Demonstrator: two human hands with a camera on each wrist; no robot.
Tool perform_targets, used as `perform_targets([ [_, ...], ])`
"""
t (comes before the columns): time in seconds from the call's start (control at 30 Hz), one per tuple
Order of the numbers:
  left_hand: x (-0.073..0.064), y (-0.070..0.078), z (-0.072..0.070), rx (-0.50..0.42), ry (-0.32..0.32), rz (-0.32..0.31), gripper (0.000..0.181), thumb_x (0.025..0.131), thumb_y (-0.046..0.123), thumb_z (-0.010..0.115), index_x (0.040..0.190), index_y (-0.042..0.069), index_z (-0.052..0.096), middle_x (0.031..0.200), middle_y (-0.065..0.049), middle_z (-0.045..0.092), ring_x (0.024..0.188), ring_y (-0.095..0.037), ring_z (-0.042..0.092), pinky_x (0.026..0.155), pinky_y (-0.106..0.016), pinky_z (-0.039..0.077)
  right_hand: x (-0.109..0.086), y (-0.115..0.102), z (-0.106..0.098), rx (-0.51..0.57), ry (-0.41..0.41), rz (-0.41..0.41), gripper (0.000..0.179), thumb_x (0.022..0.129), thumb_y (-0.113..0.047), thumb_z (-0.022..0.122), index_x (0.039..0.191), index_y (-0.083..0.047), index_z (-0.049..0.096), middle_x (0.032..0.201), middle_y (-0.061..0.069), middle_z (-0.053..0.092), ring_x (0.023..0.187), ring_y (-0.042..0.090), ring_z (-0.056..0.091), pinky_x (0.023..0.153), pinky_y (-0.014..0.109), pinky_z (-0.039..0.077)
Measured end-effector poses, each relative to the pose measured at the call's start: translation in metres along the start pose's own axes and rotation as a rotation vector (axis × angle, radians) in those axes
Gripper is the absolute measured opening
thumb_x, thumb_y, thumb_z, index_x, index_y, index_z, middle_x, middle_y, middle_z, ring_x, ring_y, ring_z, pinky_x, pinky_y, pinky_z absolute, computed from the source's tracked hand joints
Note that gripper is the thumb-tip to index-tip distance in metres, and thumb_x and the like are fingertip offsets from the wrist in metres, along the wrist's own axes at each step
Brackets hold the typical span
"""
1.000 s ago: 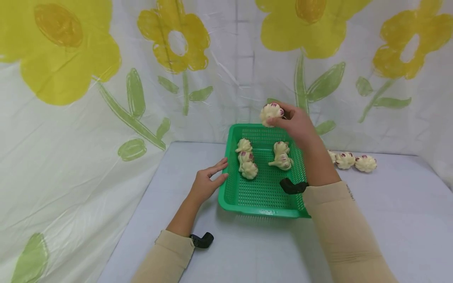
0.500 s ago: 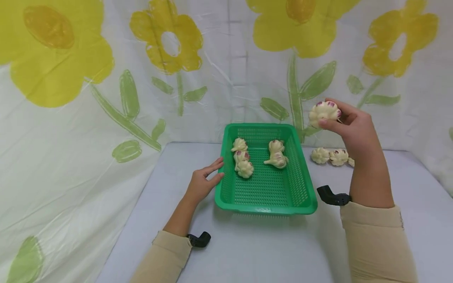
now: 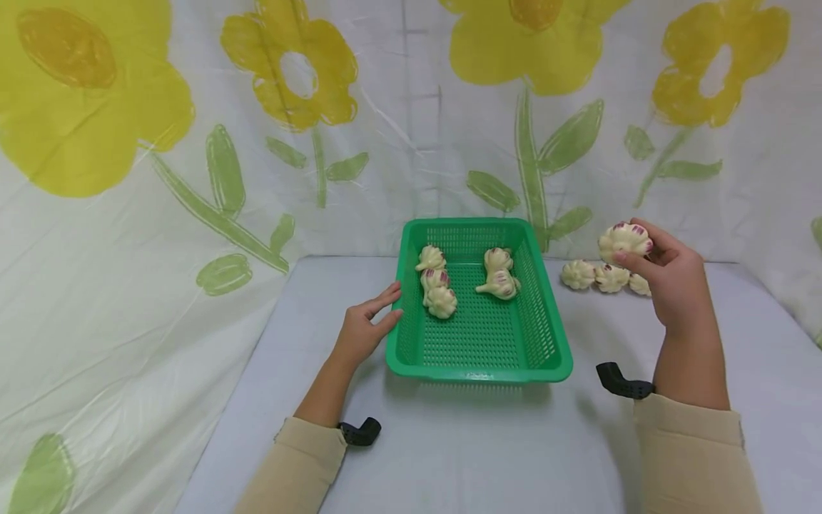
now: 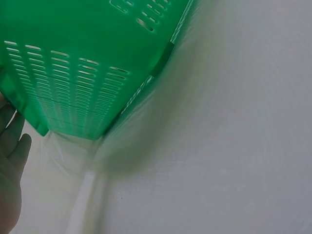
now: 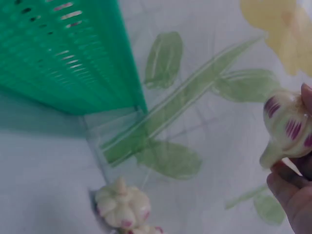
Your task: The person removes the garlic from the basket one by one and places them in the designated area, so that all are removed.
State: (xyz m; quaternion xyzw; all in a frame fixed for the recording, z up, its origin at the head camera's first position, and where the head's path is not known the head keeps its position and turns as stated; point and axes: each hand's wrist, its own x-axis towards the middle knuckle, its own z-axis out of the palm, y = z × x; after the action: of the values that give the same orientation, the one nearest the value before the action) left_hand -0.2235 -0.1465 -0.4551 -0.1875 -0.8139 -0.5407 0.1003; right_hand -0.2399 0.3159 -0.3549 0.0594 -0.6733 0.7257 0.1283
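Note:
My right hand (image 3: 679, 278) grips a garlic bulb (image 3: 624, 243) with purple streaks, raised above the table to the right of the green basket (image 3: 478, 375). In the right wrist view the same garlic bulb (image 5: 287, 124) hangs stem down between thumb and fingers. My left hand (image 3: 362, 330) rests against the basket's left rim with its fingers straight. Inside the basket, three garlic bulbs (image 3: 442, 303) lie along the left side and two garlic bulbs (image 3: 499, 285) toward the right. Below the held bulb, a row of garlic bulbs (image 3: 579, 274) lies on the table, its right end partly hidden by my hand.
The white table (image 3: 475, 442) ends at the back against a curtain (image 3: 379, 221) printed with yellow flowers. The curtain also hangs along the left side. A black wrist camera (image 3: 621, 382) sits on the right wrist, and another black camera (image 3: 361, 432) on the left.
My right hand has carried the garlic bulb from over the basket to the right, then lowered it toward the row on the table. My left hand has stayed at the basket's rim.

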Motion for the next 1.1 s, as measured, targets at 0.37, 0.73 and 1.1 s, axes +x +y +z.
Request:
perform_targets([
  [0.37, 0.000, -0.001, 0.000, -0.004, 0.007, 0.017, 0.041, 0.095, 0.019, 0.067, 0.134, 0.008, 0.061, 0.145, 0.001, 0.053, 0.136, -0.016, 0.049, 0.113, -0.040, 0.038, -0.004, 0.037, -0.020, -0.171, 0.010, 0.125, 0.068, 0.087, -0.011, 0.076, 0.147, -0.006, 0.045, 0.116, -0.017, 0.061, 0.104, -0.003, 0.055, 0.080, 0.002, 0.047],
  [0.73, 0.002, -0.001, -0.002, -0.005, 0.003, 0.012, 0.042, 0.095, 0.022, 0.067, 0.135, 0.009, 0.061, 0.145, 0.002, 0.053, 0.136, -0.015, 0.048, 0.114, -0.039, 0.038, 0.002, 0.067, -0.026, -0.438, -0.089, 0.202, 0.071, 0.091, -0.026, 0.072, 0.151, -0.008, 0.039, 0.115, -0.022, 0.053, 0.103, -0.006, 0.052, 0.079, 0.002, 0.045],
  [1.1, 0.000, 0.018, -0.002, 0.002, -0.011, 0.005, 0.040, 0.095, 0.009, 0.064, 0.133, -0.003, 0.058, 0.145, -0.011, 0.052, 0.136, -0.026, 0.047, 0.113, -0.042, 0.037, -0.001, 0.089, -0.031, -0.721, -0.278, 0.289, 0.077, 0.092, -0.038, 0.069, 0.154, -0.012, 0.033, 0.149, 0.022, 0.042, 0.125, 0.030, 0.042, 0.084, 0.018, 0.042],
])
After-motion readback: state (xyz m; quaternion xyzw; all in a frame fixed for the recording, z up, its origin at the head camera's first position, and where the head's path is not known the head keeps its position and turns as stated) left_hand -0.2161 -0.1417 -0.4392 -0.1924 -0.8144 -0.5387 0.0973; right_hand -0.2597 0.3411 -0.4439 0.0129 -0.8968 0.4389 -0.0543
